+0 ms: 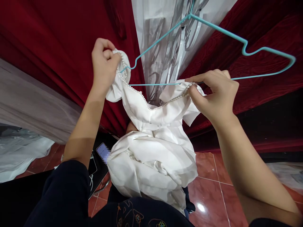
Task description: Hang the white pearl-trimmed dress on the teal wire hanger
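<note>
A white dress (153,151) with a pearl-beaded neckline is bunched over my lap, its top lifted. My left hand (104,64) pinches the beaded edge at one shoulder, where the left end of a light-blue hanger (163,34) passes into the white fabric. At the other shoulder, my right hand (214,93) grips the beaded edge between thumb and fingers, against the hanger's bottom bar. The hanger's right end sticks out past my right hand with no fabric on it. Its hook is cut off by the top of the view.
Dark red curtains (71,37) hang on both sides of a pale sheer cloth and white metalwork (181,47). A lit phone (103,152) and another device lie on a black surface at lower left. Red tiles (210,189) cover the floor. White fabric (23,151) lies at far left.
</note>
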The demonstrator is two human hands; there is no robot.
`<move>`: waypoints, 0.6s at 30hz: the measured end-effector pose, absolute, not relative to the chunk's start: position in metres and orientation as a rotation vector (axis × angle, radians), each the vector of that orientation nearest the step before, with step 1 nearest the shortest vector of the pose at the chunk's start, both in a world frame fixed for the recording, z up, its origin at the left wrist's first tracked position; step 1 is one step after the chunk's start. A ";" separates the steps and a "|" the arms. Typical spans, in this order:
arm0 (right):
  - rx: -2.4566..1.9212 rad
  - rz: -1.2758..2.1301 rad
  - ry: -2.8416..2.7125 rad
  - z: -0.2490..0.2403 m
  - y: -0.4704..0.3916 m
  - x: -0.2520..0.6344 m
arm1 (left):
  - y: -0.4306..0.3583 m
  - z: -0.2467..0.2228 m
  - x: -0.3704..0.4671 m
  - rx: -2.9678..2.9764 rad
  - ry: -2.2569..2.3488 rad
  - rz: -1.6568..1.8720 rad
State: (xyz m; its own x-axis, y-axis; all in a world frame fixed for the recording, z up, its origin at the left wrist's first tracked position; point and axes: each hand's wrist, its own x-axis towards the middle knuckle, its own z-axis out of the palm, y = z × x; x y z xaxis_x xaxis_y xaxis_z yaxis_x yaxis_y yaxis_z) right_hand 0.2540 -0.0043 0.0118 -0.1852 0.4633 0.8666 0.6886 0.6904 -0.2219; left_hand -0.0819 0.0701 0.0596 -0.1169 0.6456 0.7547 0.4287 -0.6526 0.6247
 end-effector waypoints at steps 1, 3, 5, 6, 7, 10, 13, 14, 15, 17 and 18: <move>-0.923 -0.273 -1.833 0.011 -0.005 0.254 | 0.070 0.064 -0.072 2.012 1.179 1.836; -0.960 -0.289 -1.853 0.011 -0.008 0.254 | 0.069 0.067 -0.056 2.082 1.160 1.731; -0.960 -0.304 -1.857 0.010 -0.009 0.254 | 0.066 0.067 -0.048 2.139 1.157 1.659; -0.949 -0.310 -1.853 0.010 -0.009 0.254 | 0.064 0.066 -0.047 2.156 1.154 1.657; -0.941 -0.314 -1.850 0.010 -0.009 0.254 | 0.061 0.065 -0.048 2.170 1.162 1.658; -0.959 -0.318 -1.831 0.008 -0.008 0.253 | 0.052 0.056 -0.057 2.169 1.255 1.636; -0.961 -0.313 -1.803 0.008 -0.007 0.252 | 0.040 0.048 -0.070 2.208 1.455 1.504; -0.952 -0.308 -1.801 0.008 -0.007 0.251 | 0.036 0.047 -0.074 2.248 1.507 1.459; -0.944 -0.302 -1.800 0.008 -0.007 0.251 | 0.032 0.048 -0.076 2.302 1.546 1.421; -0.934 -0.300 -1.791 0.008 -0.006 0.251 | 0.026 0.051 -0.079 2.453 1.566 1.387; -0.943 -0.301 -1.789 0.007 -0.006 0.251 | 0.024 0.053 -0.079 2.536 1.565 1.378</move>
State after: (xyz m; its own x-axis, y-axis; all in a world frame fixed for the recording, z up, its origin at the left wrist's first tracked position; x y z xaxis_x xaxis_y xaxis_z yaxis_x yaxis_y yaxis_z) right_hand 0.2515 -0.0057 0.0072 -0.1468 0.4568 0.8774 0.7186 0.6588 -0.2228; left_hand -0.0794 0.0239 0.0527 0.1972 0.6734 0.7125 0.7918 -0.5379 0.2892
